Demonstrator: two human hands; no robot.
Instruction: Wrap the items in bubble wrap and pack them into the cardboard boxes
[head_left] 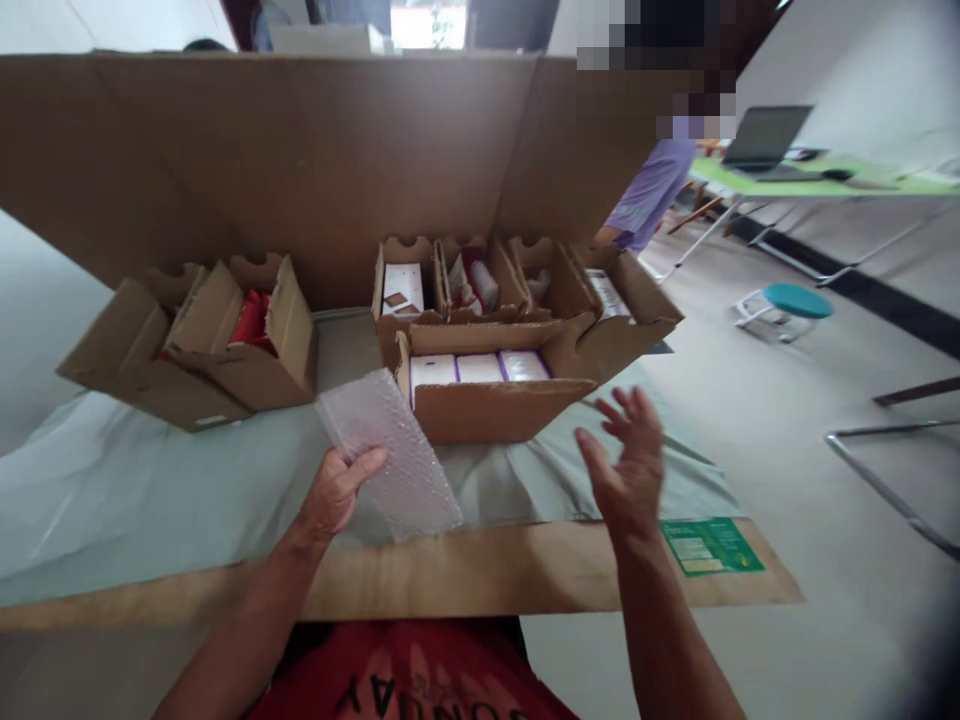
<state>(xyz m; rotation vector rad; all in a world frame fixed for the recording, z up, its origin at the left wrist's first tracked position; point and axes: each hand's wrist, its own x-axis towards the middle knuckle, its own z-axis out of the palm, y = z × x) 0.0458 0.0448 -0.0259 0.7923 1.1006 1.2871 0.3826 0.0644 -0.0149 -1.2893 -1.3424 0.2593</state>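
Bubble wrap [401, 460] hung over the desk [465, 580], its edge clamped in the fingers of the left hand [337, 492], seemingly to hold it flat, while the right hand [631, 470], fingers apart, hovered empty near the front box [495, 412].

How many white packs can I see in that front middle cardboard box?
3: the left pack, the middle pack and the right pack, in a row inside the front box, just past the bubble-wrap sheet in the left hand. More may be hidden underneath.
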